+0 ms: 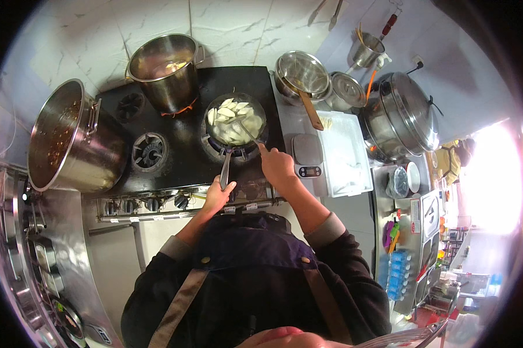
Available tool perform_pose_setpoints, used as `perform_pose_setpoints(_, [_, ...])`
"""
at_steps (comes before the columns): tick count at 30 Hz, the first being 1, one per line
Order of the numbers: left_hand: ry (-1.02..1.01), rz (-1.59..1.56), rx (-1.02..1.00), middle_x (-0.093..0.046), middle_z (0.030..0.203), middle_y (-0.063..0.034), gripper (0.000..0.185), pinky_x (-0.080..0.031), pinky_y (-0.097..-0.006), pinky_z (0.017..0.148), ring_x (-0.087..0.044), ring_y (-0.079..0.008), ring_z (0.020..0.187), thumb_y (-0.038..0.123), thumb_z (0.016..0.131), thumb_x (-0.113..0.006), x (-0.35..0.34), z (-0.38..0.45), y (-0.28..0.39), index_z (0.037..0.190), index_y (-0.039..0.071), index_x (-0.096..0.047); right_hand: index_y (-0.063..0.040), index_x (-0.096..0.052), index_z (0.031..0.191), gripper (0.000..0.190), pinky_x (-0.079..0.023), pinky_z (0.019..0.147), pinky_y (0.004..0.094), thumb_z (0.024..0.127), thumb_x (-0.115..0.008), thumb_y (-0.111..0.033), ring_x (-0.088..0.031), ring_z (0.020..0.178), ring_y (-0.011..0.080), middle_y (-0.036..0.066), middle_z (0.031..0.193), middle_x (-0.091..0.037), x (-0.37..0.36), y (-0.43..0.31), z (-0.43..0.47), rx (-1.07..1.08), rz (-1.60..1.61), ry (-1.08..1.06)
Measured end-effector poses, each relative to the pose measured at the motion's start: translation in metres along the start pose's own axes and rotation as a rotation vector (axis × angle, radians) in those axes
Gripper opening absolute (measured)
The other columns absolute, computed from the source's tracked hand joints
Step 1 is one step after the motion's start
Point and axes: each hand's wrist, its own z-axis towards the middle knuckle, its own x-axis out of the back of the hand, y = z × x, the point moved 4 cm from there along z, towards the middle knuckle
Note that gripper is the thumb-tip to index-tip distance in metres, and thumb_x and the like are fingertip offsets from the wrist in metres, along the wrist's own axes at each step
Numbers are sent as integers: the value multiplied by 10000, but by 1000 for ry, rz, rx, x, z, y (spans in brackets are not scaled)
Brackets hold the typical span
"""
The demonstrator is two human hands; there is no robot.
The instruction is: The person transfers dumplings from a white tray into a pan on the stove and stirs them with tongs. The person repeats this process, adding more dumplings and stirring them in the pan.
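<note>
A pan stands on a burner of the black gas stove. In it lie several pale, sliced pieces of food in cloudy, steaming liquid; I cannot tell what food it is. My left hand grips the pan's metal handle near its end. Held in my right hand is a metal utensil, its stem slanting into the pan from the right. Food and steam hide the utensil's head.
A steel stockpot stands over a flame behind the pan. A larger stockpot leans into view at left. Right of the stove are a strainer with a wooden handle, a digital scale, a white plastic tray and a big lidded pot.
</note>
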Motion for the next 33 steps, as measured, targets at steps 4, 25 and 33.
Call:
perform_pose_setpoints(4, [-33, -55, -12, -442, 593, 26, 361, -366, -266, 380, -440, -81, 436, 262, 895, -685, -1, 4, -2, 1077, 31, -476, -149, -491, 1342, 418, -539, 570, 400, 925, -484, -177, -679, 702, 299, 134, 851, -655, 18, 4, -13, -3, 16, -18])
perform_pose_setpoints(25, [-183, -113, 4, -465, 643, -12, 439, -328, -247, 375, -404, -74, 434, 234, 894, -687, 4, 0, 10, 1165, 34, -406, -182, -532, 1270, 337, -520, 576, 419, 939, -522, -247, -661, 698, 300, 104, 818, -653, 14, -8, -42, -76, 222, 16])
perform_pose_setpoints(33, [-221, -137, 88, -441, 632, 7, 543, -274, -225, 371, -372, -56, 423, 215, 929, -640, 3, 4, -5, 1360, 68, -343, -153, -505, 1336, 435, -548, 563, 362, 901, -490, -161, -690, 731, 257, 115, 877, -647, -26, -20, -23, -128, 178, 46])
